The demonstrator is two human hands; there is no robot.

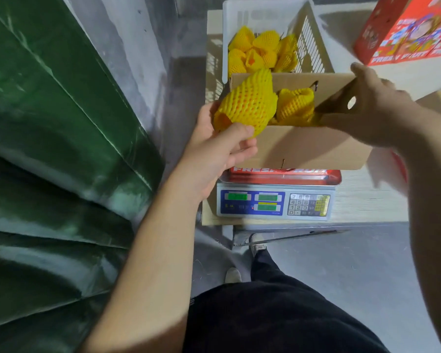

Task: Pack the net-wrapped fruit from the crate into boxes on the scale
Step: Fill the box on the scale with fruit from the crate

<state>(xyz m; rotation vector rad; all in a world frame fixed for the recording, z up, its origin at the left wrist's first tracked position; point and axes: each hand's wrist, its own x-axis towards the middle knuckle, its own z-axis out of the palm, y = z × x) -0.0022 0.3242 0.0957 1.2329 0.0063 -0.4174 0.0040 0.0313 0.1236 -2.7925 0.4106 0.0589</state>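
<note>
My left hand (220,146) grips a fruit in yellow foam net (248,104) at the left edge of an open cardboard box (303,149). That box stands on a grey digital scale (275,203). Inside it lies at least one more net-wrapped fruit (297,105). My right hand (372,105) holds the box's right flap, fingers curled over its edge. Behind the box a white plastic crate (242,11) holds several yellow net-wrapped fruits (260,50).
A red printed fruit carton (407,29) stands at the back right on the table (367,200). A green tarpaulin (49,149) fills the left side. My legs and shoes are below, on the grey concrete floor.
</note>
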